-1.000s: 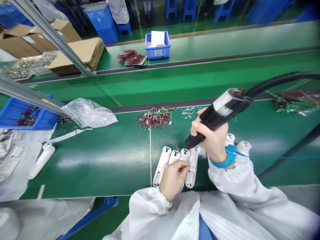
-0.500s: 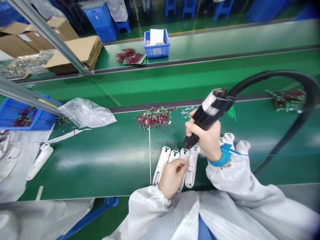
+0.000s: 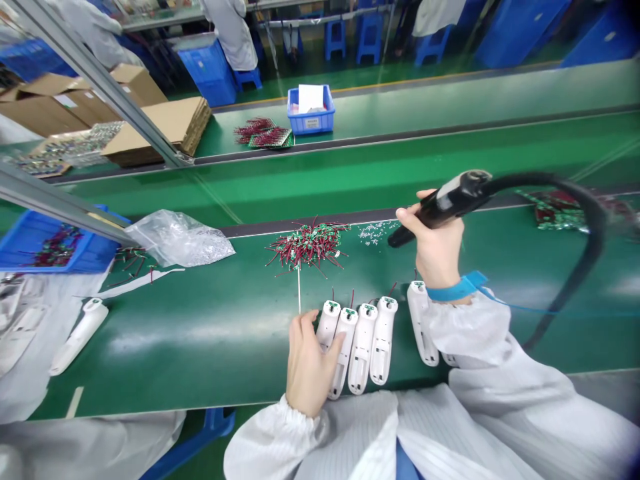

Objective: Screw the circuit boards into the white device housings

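Note:
My right hand is wrapped round a black electric screwdriver, its tip pointing down-left beside a scatter of small screws. Below it lies a row of several white plastic housings, each with a small green circuit board at its far end and a red wire sticking out. My left hand is at the left end of this row, thumb and fingers apart over the two leftmost housings. Whether it presses on them I cannot tell. Another white housing lies under my right forearm, with one more partly hidden by the sleeve.
A pile of green boards with red wires lies mid-bench. Left of it are a clear plastic bag and a blue bin. The screwdriver's thick black cable arches on the right. A single housing rests far left.
My right hand has lifted the screwdriver away from the housings, up and right toward the screws. My left hand has moved left along the row and its fingers have spread.

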{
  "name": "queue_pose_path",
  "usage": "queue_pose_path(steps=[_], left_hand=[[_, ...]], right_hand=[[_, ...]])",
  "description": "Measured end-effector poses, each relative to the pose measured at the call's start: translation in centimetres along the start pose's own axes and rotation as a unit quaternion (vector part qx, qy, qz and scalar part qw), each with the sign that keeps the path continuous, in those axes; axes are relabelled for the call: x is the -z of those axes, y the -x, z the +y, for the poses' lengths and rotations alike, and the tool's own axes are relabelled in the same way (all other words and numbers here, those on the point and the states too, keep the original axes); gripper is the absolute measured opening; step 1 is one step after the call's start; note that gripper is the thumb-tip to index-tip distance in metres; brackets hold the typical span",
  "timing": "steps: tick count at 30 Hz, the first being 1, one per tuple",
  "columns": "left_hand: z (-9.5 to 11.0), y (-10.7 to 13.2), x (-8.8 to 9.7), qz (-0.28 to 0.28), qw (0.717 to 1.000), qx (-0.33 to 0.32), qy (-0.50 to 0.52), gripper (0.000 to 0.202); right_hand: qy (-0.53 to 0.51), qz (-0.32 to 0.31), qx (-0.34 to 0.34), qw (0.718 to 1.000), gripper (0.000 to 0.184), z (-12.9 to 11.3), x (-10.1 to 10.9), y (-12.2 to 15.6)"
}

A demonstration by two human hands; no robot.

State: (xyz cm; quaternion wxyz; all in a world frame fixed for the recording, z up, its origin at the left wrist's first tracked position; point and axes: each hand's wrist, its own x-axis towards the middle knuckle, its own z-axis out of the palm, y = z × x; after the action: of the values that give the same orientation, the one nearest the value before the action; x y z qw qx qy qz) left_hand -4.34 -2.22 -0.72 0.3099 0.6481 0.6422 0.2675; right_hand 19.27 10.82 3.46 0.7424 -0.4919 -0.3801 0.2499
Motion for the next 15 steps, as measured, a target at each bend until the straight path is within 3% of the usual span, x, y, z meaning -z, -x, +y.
queue_pose_path(steps=[3,9,15], left_hand=[[-0.6,0.5,-0.6,-0.017,0.999,0.005,-0.046,0.052],[0.1,0.5,-1.6,-0.054,0.995,0.033,-0.072,0.052],[0.3,0.3,-1.2,-0.037,0.999,0.002,-0.039,0.050]], right_hand=[[-0.033,0.023,-0.011,0.999,0.042,1.5,-0.2,-0.5],[-0.039,0.029,-0.022,0.999,0.045,2.3,-0.5,-0.9],[-0.084,0.011,-0.023,0.996,0.034,-1.1,-0.1,0.2]])
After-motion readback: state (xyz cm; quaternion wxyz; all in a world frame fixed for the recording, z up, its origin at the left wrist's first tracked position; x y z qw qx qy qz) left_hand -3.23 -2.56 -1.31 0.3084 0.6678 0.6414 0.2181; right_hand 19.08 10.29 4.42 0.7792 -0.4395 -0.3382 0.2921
